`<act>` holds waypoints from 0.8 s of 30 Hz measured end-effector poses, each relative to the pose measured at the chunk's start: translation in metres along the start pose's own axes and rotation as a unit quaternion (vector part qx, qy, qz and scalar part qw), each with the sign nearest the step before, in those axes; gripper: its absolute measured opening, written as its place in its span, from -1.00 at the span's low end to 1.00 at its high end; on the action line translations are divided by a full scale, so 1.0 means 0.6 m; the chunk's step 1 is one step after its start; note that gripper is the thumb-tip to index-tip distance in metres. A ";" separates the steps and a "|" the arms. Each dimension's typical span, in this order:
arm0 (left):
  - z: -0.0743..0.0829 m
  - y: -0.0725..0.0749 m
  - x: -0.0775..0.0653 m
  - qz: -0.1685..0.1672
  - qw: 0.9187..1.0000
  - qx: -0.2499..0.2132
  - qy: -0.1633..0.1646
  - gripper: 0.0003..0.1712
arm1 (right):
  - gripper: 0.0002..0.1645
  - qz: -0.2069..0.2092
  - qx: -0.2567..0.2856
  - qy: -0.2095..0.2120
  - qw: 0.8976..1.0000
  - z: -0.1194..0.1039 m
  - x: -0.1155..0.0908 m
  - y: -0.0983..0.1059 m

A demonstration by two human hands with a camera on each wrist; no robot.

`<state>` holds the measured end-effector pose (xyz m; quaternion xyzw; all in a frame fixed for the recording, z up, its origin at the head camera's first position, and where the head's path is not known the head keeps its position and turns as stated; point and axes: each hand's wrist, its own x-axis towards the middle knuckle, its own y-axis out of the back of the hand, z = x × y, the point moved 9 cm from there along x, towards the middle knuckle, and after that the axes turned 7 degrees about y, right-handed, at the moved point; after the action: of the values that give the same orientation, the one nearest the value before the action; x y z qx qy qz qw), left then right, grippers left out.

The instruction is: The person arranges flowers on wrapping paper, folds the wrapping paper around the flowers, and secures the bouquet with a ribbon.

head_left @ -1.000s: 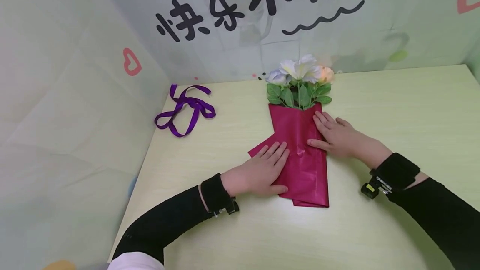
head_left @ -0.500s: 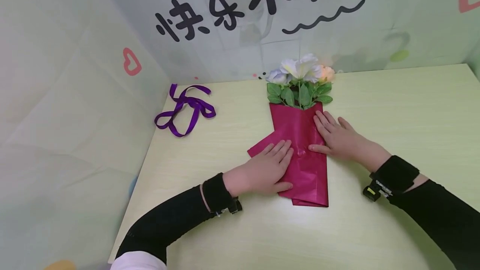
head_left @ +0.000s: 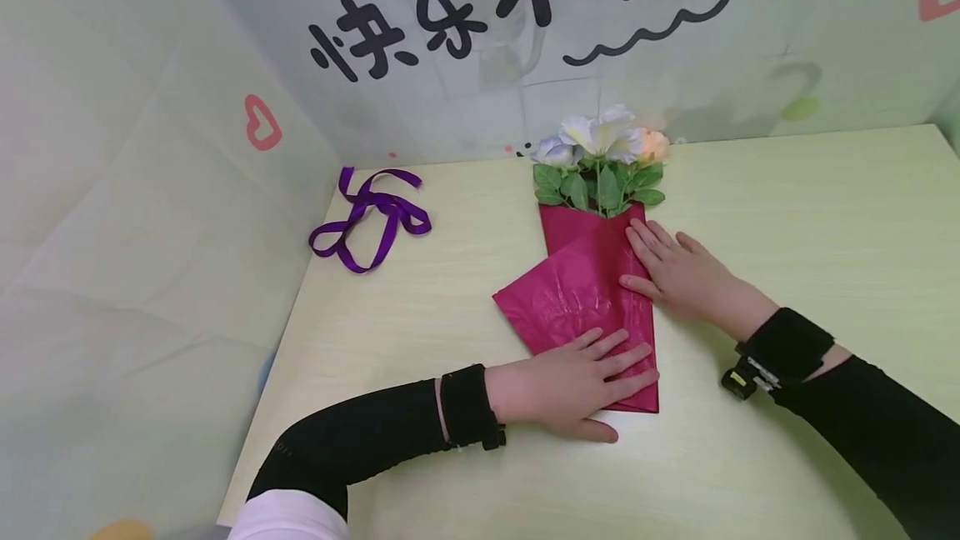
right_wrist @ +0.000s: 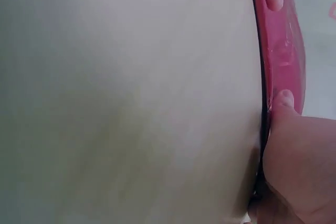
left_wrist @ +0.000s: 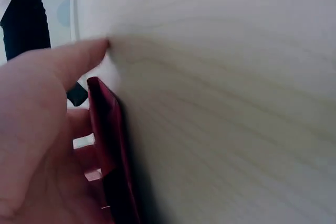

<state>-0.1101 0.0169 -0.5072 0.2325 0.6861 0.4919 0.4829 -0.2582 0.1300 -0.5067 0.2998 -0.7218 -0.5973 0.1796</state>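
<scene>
A bouquet of pale flowers [head_left: 600, 137] with green leaves [head_left: 573, 190] pokes out of crimson wrapping paper [head_left: 562, 294] folded around its stems. My left hand [head_left: 577, 382] lies spread over the lower end of the paper, fingers straight, thumb on the table just below the bottom edge. In the left wrist view the paper's open folded edge [left_wrist: 107, 124] shows beside that hand. My right hand [head_left: 682, 273] rests with straight fingers on the upper right edge of the wrap. From the right wrist view, its thumb [right_wrist: 285, 100] presses on the paper. The stems are hidden inside.
A loose purple ribbon [head_left: 375, 215] lies in loops at the table's back left. The pale wooden table [head_left: 787, 215] meets a printed backdrop [head_left: 450, 107] along its back edge, with another sheet [head_left: 150, 232] at the left side.
My left hand has slid down and to the right, from the middle of the wrap to its lower end. The paper's left flap shows more fully. My right hand has stayed nearly still.
</scene>
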 end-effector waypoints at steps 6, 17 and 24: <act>0.009 -0.002 -0.004 -0.009 1.000 0.002 -0.007 0.10 | 0.02 -0.011 0.006 -0.025 1.000 0.019 0.019 0.002; 0.014 -0.002 -0.011 -0.004 1.000 -0.002 -0.009 0.09 | -0.02 -0.065 0.039 -0.053 0.996 0.053 0.046 0.011; 0.016 -0.003 -0.013 -0.009 1.000 0.008 -0.012 0.05 | -0.01 -0.067 0.043 -0.053 0.995 0.051 0.046 0.013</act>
<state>-0.0980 0.0142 -0.5060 0.2359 0.6866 0.4790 0.4935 -0.2997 0.1360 -0.5087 0.3231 -0.7336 -0.5913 0.0880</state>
